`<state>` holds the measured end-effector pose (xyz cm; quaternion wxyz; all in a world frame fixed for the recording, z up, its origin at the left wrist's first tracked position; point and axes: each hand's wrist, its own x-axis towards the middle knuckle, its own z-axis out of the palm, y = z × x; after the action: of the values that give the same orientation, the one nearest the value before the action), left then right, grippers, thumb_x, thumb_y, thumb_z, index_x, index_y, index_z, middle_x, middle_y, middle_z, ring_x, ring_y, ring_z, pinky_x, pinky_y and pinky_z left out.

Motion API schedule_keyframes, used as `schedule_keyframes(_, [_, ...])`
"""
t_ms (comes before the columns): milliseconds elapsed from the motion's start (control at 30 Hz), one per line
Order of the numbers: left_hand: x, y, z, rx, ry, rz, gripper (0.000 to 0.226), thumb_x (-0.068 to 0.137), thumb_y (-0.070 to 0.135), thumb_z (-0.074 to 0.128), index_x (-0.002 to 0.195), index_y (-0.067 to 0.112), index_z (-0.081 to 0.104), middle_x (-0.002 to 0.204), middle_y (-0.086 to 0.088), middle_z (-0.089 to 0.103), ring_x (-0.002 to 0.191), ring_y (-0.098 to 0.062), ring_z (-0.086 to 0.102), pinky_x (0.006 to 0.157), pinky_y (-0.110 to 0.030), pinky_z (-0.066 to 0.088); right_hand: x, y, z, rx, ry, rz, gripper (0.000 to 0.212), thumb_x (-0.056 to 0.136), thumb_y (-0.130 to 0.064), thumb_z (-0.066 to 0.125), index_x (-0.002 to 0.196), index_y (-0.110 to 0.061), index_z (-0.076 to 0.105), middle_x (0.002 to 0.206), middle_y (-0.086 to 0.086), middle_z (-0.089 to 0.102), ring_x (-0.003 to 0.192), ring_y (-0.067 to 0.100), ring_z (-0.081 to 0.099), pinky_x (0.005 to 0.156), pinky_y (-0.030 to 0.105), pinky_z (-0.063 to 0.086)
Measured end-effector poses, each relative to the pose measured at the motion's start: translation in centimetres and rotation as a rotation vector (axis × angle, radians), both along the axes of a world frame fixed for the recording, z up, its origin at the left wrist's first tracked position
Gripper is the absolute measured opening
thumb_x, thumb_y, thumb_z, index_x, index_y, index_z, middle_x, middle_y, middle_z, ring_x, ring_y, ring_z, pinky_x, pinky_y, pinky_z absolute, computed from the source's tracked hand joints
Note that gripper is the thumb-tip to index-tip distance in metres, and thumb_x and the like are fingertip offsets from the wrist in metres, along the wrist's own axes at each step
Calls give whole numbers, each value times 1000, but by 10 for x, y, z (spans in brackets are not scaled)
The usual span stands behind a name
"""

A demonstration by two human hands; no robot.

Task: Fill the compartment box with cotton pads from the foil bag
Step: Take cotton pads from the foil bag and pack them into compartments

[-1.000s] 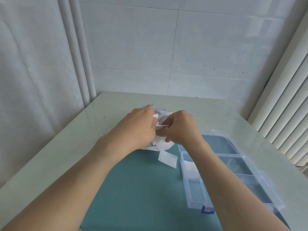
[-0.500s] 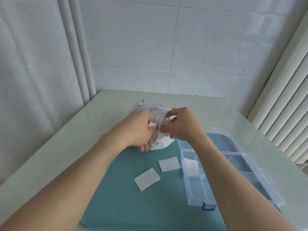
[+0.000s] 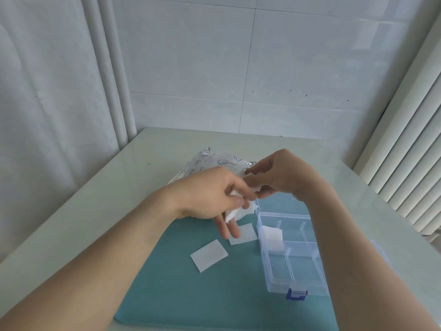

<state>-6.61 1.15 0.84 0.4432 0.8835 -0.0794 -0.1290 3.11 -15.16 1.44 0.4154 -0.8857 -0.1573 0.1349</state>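
Head view, biggest first: we see a pale table against a tiled wall, with a teal mat spread over its near part. On the mat's right side sits the clear compartment box, lid open, blue latch on its near edge. We count one stack of cotton pads inside, in the far-left compartment; the other compartments we can see hold nothing, though the right forearm covers part of the box.

Foil bag lies on the table just past the mat's far edge, behind both hands, printed with small shell marks.

Left hand sits in front of the bag, thumb and upper fingers pinching a bunch of white pads, lower fingers pointing down toward the mat. Right hand is just beside it, fingertips touching the left hand's, curled on a white pad edge at the bag's opening. We cannot tell if it also grips the bag.

Two loose pads lie flat on the mat: one loose pad just left of the box, partly under the left fingers, and another loose pad nearer us, apart from the box.
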Motion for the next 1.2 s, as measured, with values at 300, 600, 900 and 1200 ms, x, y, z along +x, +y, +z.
schedule_keyframes(300, [10,2,-11,272,-87,295,24,103,14,37,111,16,59,69,-6,75,58,-7,71,88,-30,53,1,2,-6,182,78,-110,16,78,1,74,91,-8,76,75,16,76,75,30,76,84,34,61])
schedule_keyframes(600, [14,-19,-21,-174,-102,409,26,103,30,51,108,5,59,76,-10,76,66,-26,75,93,-40,55,5,-21,8,96,83,-90,16,73,6,71,78,-7,78,78,16,76,77,32,76,89,41,60])
schedule_keyframes(900, [13,-35,-29,-418,-184,476,21,90,13,72,105,19,59,94,-4,73,71,-24,76,83,-46,61,-6,-25,16,191,113,31,30,77,-26,84,91,-1,76,86,13,77,76,27,75,73,30,62])
schedule_keyframes(1200, [14,-36,-33,-468,-274,454,50,74,16,75,114,41,59,102,-9,72,82,-31,74,81,-49,61,0,-23,10,107,-34,-81,27,63,-24,91,78,-9,75,70,1,71,65,18,66,73,31,54])
